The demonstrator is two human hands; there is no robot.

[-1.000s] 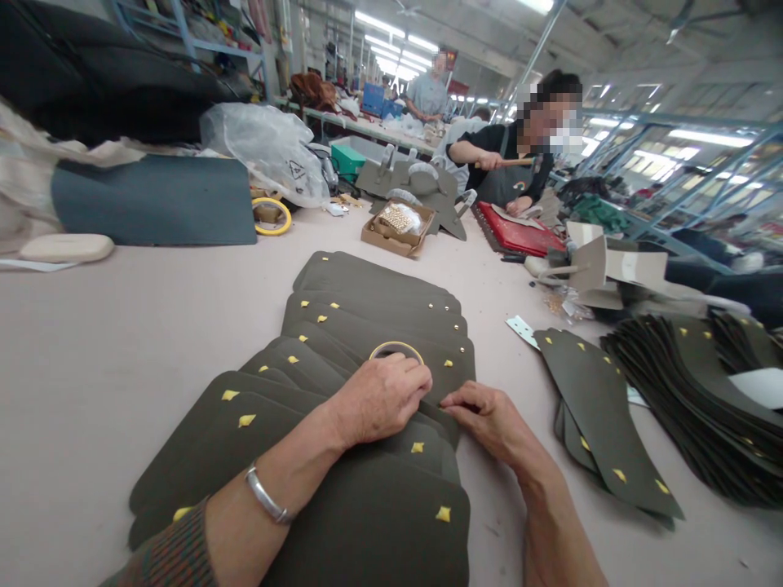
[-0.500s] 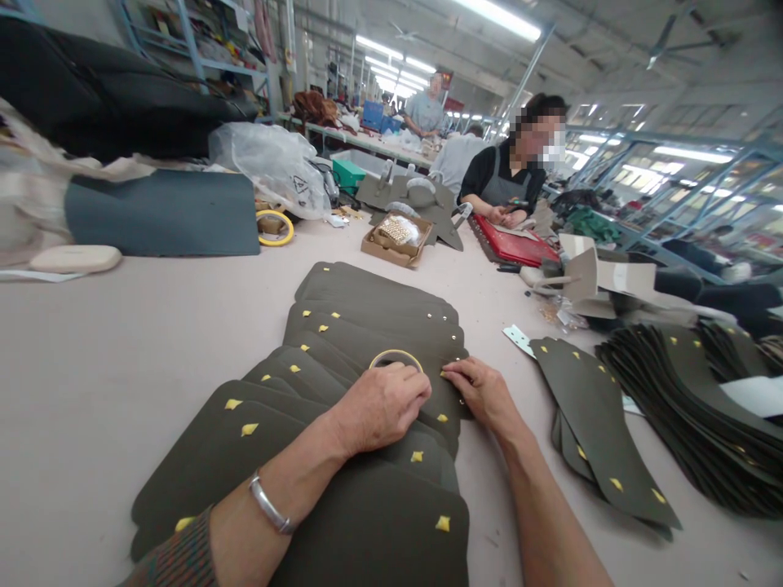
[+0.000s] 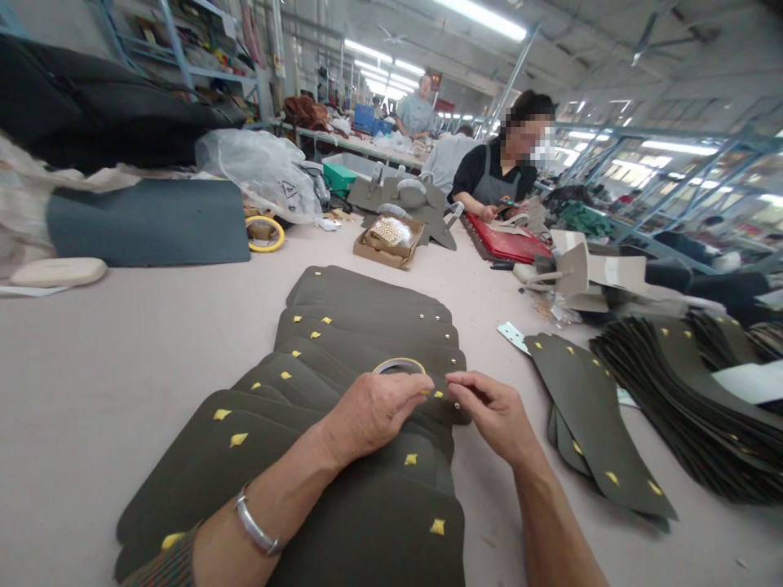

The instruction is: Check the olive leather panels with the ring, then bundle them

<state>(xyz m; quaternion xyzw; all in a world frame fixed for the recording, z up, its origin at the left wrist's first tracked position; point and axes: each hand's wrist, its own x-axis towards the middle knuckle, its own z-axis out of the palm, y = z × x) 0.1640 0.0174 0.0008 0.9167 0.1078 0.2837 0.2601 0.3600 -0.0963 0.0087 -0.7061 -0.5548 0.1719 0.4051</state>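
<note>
Overlapping dark olive panels lie fanned on the table, with small yellow tape pieces stuck on them and small metal studs along the right side. My left hand is closed on a roll of yellow tape, its thumb and fingertips pointing right over the panels. The near part of the roll is hidden behind the hand. Just to the right, my right hand holds thumb and index finger together above the panels' right edge. Whatever may be between those fingertips is too small to make out.
More olive panels and a thick stack lie at right. A cardboard box with gold studs stands at the back, a second tape roll left of it. A co-worker sits behind a red piece.
My right fingertips have moved slightly away from the panel surface. My left fingers have straightened toward the right. The view has shifted a little, so the scene sits slightly further left.
</note>
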